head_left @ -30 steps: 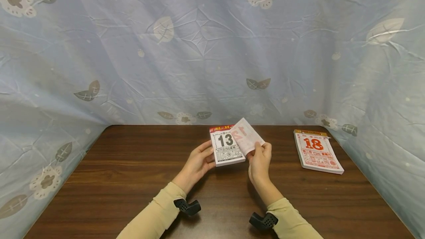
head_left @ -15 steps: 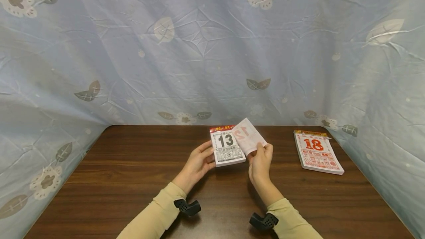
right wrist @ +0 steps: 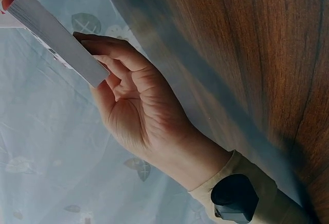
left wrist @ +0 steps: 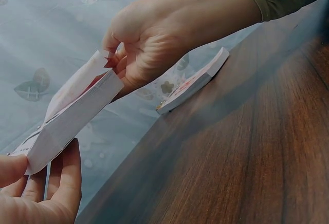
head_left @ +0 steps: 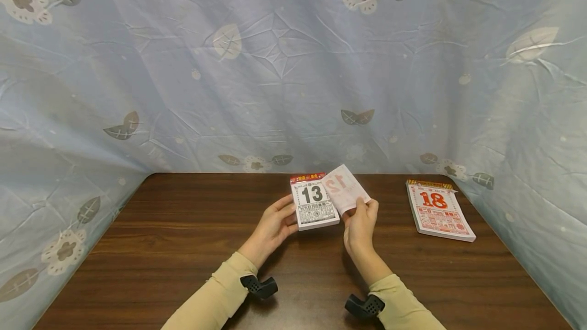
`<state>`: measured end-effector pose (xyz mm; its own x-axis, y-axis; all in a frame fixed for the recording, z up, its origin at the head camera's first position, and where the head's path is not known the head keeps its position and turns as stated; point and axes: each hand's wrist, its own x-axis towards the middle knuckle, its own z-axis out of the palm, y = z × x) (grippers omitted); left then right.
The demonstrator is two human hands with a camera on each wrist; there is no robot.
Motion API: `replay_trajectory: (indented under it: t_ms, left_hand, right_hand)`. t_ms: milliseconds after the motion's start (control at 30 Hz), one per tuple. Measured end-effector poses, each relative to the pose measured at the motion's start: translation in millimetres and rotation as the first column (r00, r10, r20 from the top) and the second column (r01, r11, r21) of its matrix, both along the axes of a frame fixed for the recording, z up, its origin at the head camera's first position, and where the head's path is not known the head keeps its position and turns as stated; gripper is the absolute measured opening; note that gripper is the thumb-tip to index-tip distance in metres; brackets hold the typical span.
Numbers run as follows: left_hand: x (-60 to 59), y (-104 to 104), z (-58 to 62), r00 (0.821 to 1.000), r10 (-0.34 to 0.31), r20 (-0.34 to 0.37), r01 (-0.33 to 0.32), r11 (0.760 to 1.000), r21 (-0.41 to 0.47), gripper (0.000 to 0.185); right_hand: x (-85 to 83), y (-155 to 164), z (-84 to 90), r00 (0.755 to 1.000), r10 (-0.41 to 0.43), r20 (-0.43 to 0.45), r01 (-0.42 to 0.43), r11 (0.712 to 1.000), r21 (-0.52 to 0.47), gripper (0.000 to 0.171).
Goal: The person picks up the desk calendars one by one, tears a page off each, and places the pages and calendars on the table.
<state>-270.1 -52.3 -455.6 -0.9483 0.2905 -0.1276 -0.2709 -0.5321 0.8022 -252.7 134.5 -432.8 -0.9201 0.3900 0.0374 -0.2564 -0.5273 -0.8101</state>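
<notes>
A thick tear-off calendar pad [head_left: 314, 207] showing a black 13 is held at its left edge by my left hand [head_left: 286, 214], thumb on top and fingers underneath. In the left wrist view the pad [left wrist: 77, 116] is tilted up off the brown table [head_left: 183, 248]. My right hand [head_left: 361, 207] pinches a thin loose-hanging page [head_left: 344, 187] with a red 12, folded over to the pad's right side. The right wrist view shows the left hand [right wrist: 128, 100] cupping the pad's white edge [right wrist: 56, 36].
A second calendar pad [head_left: 437, 210] showing a red 18 lies flat at the table's right; it also shows as a second pad [left wrist: 198, 80] in the left wrist view. A blue floral cloth [head_left: 275, 65] hangs behind and along both sides of the table.
My right hand has drawn the 12 page slightly to the right and down. The left hand and the pad have stayed almost still.
</notes>
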Motion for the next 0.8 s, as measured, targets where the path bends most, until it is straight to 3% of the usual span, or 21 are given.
replay_trajectory:
  t_ms: [367,800]
  left_hand:
    - [-4.0,-2.7,0.2,1.0,0.013,-0.007,-0.013,1.0,-0.003,0.047]
    - [-4.1,-2.9,-0.4,1.0,0.023,-0.01,-0.023,1.0,-0.004,0.047]
  right_hand:
    - [0.0,1.3,0.2,1.0,0.002,0.028,-0.004,0.998,0.063,0.007]
    - [0.4,1.6,1.3,1.0,0.007,0.027,-0.007,1.0,0.022,0.009]
